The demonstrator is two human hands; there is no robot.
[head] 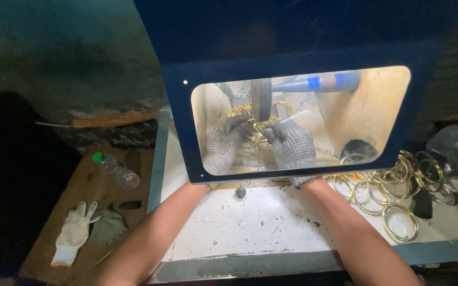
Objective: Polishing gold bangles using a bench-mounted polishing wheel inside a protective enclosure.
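Note:
Both my hands wear dotted grey work gloves and reach behind a clear window set in a dark blue guard panel (178,132). My left hand (222,142) and my right hand (291,144) together grip a bunch of thin gold-coloured rings (254,123). The rings are pressed against a dark upright wheel (261,98) inside the lit housing. A blue and grey cone-shaped part (318,82) lies behind the wheel.
A heap of loose gold rings (393,182) lies on the white bench (250,222) at the right. A small green knob (240,191) sits under the panel. On the brown board at the left lie a plastic bottle (115,170) and a white glove (73,232).

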